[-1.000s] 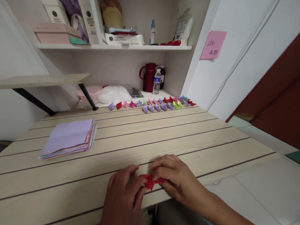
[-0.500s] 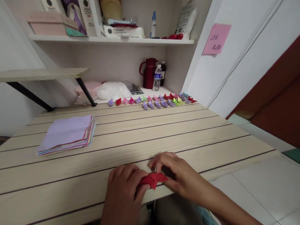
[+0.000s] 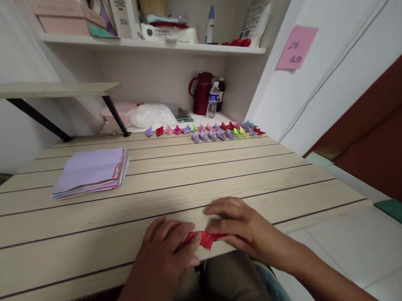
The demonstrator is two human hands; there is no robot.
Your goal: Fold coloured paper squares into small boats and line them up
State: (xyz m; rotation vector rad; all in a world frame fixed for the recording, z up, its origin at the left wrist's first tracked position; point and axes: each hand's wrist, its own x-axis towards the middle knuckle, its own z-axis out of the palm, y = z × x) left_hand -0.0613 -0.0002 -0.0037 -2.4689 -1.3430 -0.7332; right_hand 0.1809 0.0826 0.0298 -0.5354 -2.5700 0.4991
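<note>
A partly folded piece of red origami paper (image 3: 206,241) lies at the table's front edge, between my two hands. My left hand (image 3: 167,245) grips its left end, with the thumb on top and the fingers curled behind. At the other end, my right hand (image 3: 239,224) has its fingertips pressed on the paper and the thumb under the near side. Both hands cover the ends of the paper, so only its middle and a pointed flap facing me show.
A stack of coloured paper squares (image 3: 91,171) lies on the left of the slatted table (image 3: 162,170). Small folded paper pieces (image 3: 213,135) stand in rows along the back. Behind them are a dark red jug (image 3: 202,95), a water bottle (image 3: 212,100) and a black-legged riser (image 3: 116,115).
My right hand's fingers have come down onto the red paper, which looks flatter. The left thumb has shifted further over it. The whole view has tilted slightly downward.
</note>
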